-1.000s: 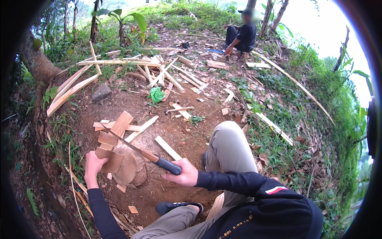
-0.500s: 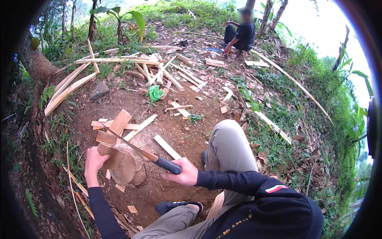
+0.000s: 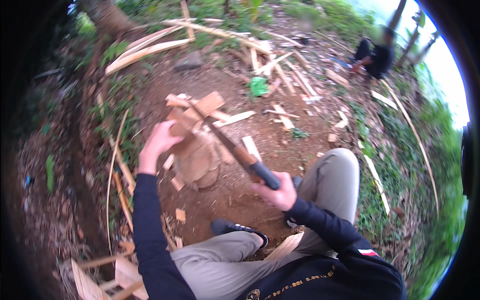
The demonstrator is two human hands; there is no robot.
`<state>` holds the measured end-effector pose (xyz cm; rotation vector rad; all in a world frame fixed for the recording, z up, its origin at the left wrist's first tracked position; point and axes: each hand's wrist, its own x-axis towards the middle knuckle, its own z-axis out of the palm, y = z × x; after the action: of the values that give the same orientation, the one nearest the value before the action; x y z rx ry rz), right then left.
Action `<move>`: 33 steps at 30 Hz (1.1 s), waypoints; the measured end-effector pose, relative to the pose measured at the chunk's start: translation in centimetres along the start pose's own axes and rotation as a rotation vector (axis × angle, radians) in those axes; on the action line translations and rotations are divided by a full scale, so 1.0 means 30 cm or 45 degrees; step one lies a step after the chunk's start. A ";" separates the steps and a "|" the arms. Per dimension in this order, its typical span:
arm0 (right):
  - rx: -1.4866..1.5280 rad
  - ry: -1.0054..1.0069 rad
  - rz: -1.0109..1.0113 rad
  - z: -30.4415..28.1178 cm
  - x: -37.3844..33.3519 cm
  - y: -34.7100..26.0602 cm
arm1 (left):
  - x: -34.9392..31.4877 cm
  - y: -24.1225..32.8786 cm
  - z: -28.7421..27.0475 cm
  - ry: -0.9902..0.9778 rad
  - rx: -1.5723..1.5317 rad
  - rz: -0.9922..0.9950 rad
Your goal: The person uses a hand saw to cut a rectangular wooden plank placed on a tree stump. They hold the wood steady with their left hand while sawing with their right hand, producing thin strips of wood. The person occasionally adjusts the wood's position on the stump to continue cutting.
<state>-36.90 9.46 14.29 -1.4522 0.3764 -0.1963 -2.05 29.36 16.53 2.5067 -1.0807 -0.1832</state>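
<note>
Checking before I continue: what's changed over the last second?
The head view swung, shifting the scene rightward in the picture; a pale wooden slatted structure now shows at lower left. Nothing was visibly taken or let go: the left hand still holds the flat brown wooden piece, the right hand the long-bladed, black-handled knife.

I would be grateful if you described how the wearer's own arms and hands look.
The left hand and right hand are both ungloved. The left sleeve and right sleeve are long, dark, near black, and look plain along the forearms. A red-and-white stripe marks the right upper arm.
</note>
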 end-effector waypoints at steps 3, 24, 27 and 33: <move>0.185 0.007 0.136 0.012 -0.018 -0.024 | -0.011 0.053 0.001 -0.133 -0.034 -0.071; 0.033 -0.090 0.011 0.041 -0.072 -0.070 | -0.001 0.082 0.013 -0.088 0.229 -0.094; -0.084 -0.141 -0.200 0.045 -0.050 -0.042 | -0.009 0.058 0.036 -0.056 0.216 -0.055; -0.358 -0.189 -0.476 0.019 -0.055 -0.026 | -0.049 0.172 0.023 0.012 0.279 -0.189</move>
<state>-38.15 10.49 15.32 -1.7971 0.0060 -0.3437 -6.72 27.02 17.96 2.7823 -0.9570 -0.0993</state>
